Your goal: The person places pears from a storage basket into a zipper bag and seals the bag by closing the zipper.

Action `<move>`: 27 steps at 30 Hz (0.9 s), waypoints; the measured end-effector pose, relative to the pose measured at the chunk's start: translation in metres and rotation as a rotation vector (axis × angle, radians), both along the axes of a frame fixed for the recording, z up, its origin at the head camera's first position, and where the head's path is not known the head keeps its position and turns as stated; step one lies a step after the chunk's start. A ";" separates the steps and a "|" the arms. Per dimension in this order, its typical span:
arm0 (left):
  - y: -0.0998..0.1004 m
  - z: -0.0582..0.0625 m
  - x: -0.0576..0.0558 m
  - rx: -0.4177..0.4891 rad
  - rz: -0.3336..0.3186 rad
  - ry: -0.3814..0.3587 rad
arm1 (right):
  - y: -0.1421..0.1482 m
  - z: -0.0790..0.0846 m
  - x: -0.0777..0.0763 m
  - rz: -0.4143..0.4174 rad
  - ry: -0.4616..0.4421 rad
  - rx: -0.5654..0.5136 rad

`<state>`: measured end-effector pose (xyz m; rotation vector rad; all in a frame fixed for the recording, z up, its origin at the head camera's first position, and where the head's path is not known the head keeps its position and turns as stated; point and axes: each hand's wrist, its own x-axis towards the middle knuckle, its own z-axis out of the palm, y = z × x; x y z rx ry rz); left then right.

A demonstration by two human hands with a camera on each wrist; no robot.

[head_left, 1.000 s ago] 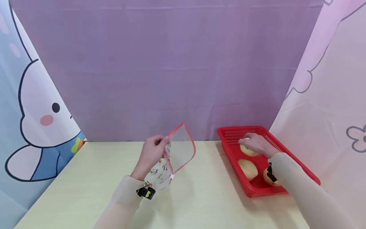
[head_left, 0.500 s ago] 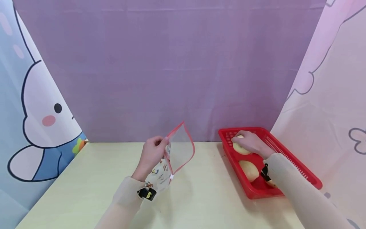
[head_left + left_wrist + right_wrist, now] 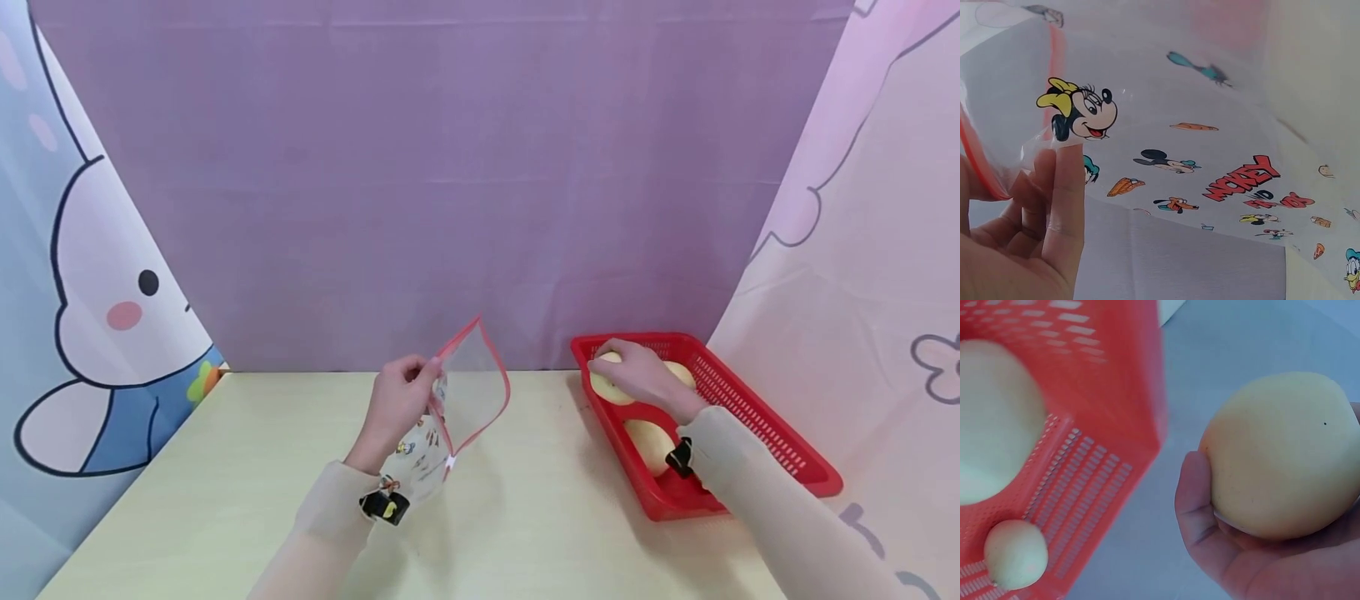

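Note:
A clear zip bag with red edging and cartoon prints hangs from my left hand. Thumb and fingers pinch its red rim, and the mouth gapes toward the right. A white slider sits at the lower corner of that mouth. My right hand grips a round, pale yellow fruit, fingers curled round it. In the head view this fruit overlaps the far left corner of the red basket; the right wrist view puts it beside the basket wall. Two similar fruits, one nearer and one farther, lie inside.
The basket stands on the right of the pale tabletop, near the back. A purple cloth rises behind the table. Printed cloths hang at the left and right.
My right hand has moved left with the fruit, from inside the basket toward its left rim, uncovering another fruit behind. The left hand and bag stay nearly still.

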<state>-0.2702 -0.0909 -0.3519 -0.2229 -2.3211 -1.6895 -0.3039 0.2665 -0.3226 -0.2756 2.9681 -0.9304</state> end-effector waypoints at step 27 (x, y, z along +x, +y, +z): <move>0.006 0.003 0.002 -0.069 0.086 0.078 | -0.059 0.011 0.021 0.107 0.154 -0.153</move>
